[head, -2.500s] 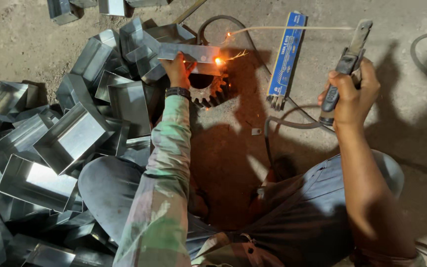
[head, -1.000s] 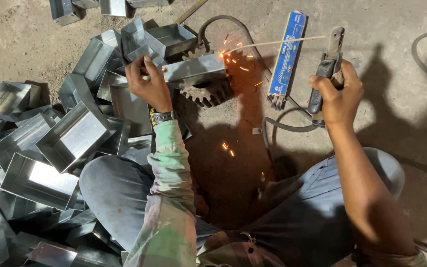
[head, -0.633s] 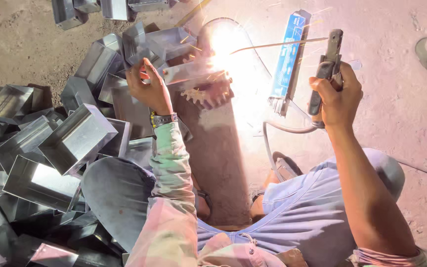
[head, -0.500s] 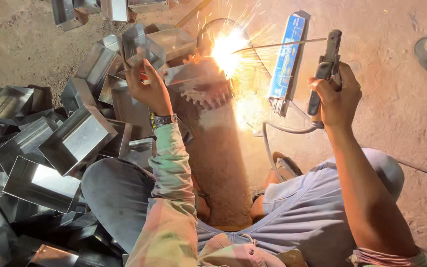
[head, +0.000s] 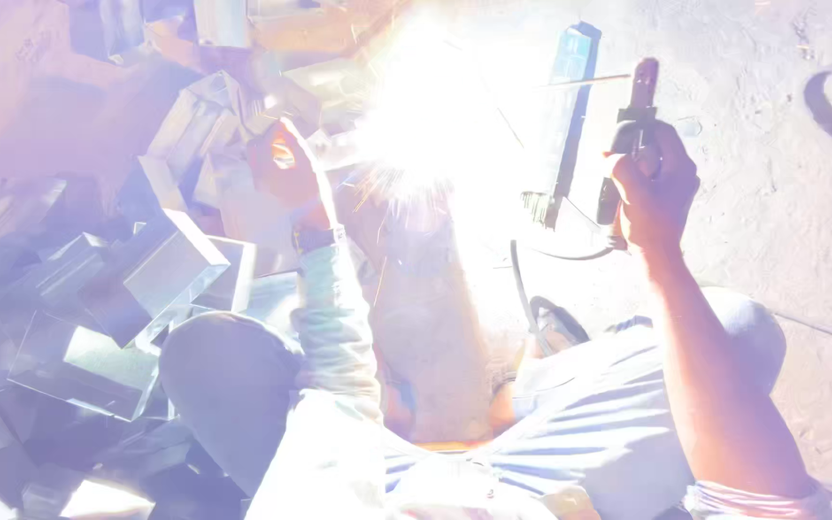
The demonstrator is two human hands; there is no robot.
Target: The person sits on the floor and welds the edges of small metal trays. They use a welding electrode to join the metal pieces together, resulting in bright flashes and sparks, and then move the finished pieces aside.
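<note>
Blinding white arc glare washes out the upper centre; edges hazy.

Sandy concrete floor [head: 782,193], dusty; blinding white glare [head: 440,116] washes out upper middle; surroundings overexposed.

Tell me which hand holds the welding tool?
The right hand, raised beside the glare, grips the dark electrode holder; the left hand rests on the metal boxes.

Both arms are stretched forward from the seated body, the left hand [head: 286,173] out ahead with its fingers curled and wrist slightly bent, the right hand [head: 655,193] raised in a closed fist, forearm straight and angled up.
</note>
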